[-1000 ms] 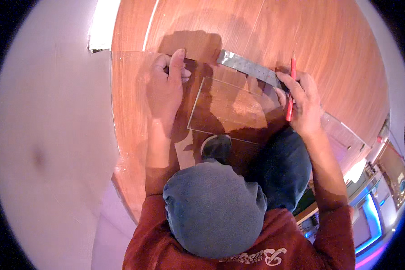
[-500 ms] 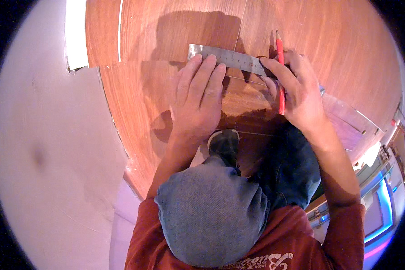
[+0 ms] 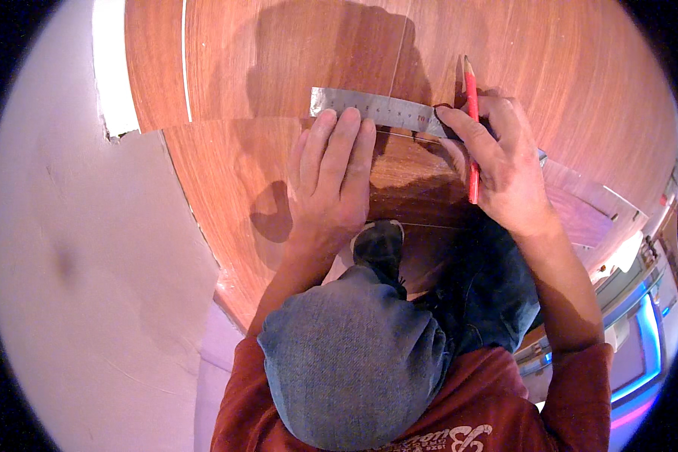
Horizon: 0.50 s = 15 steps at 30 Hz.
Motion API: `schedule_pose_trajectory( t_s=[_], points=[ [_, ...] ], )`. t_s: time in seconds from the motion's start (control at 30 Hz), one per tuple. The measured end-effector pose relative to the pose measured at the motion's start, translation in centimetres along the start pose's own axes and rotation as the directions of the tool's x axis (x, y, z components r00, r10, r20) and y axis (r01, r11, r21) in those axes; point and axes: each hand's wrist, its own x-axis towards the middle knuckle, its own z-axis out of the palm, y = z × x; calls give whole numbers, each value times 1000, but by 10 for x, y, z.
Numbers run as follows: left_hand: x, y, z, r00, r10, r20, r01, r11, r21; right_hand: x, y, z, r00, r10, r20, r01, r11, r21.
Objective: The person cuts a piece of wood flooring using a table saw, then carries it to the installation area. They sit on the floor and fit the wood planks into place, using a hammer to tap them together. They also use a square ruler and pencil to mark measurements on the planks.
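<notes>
A steel ruler (image 3: 399, 113) lies across the brown wood-look floor planks (image 3: 309, 45), close to a seam between boards. My left hand (image 3: 330, 173) rests flat with fingers stretched out, its fingertips on the ruler's near edge toward the left end. At the ruler's right end, my right hand (image 3: 505, 158) grips it between thumb and forefinger. That same hand also holds a red pencil (image 3: 471, 113), tilted across the fingers with its sharpened tip pointing away from me. The right end of the ruler is hidden under my fingers.
A pale grey wall or panel (image 3: 75, 248) borders the floor on the left, with a white strip (image 3: 115, 68) at the far left. My shoe (image 3: 378, 245) and jean-covered knee (image 3: 354, 354) are close below my hands. A loose plank-like piece (image 3: 580, 207) lies at the right.
The whole view has shifted slightly, so the floor and ruler sit lower in the picture. My left fingertips cover a little less of the ruler. The right hand keeps its grip.
</notes>
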Motion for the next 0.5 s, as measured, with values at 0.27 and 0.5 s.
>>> schedule_pose_trajectory(
  t_s=[0.27, 0.5],
  points=[
    [-4, 2, -2, 998, -38, 40, 38, 999, 19, 2, 4, -1, 999, -43, 18, 43, 999, 14],
    [-3, 2, -1, 999, -33, 19, 33, 999, -1, 1, 4, -1, 999, -32, 22, 32, 999, 23]
  ],
)
